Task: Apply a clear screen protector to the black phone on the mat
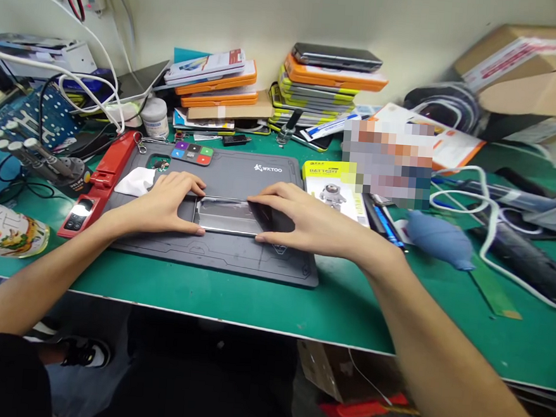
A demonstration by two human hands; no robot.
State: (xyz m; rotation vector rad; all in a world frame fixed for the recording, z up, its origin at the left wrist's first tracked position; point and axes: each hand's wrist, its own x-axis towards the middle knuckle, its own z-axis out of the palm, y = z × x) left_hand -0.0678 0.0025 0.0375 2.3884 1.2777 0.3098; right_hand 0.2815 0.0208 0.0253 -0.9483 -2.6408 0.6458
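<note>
Head view is showing the left hand point(174, 201) and right hand point(301, 218) pinching a smartphone point(225, 216) by its long edges, likely a sound hold for something light, stiff, slick and fragile, sitting between the front and back edges of the gray work mat point(236, 260).
</note>
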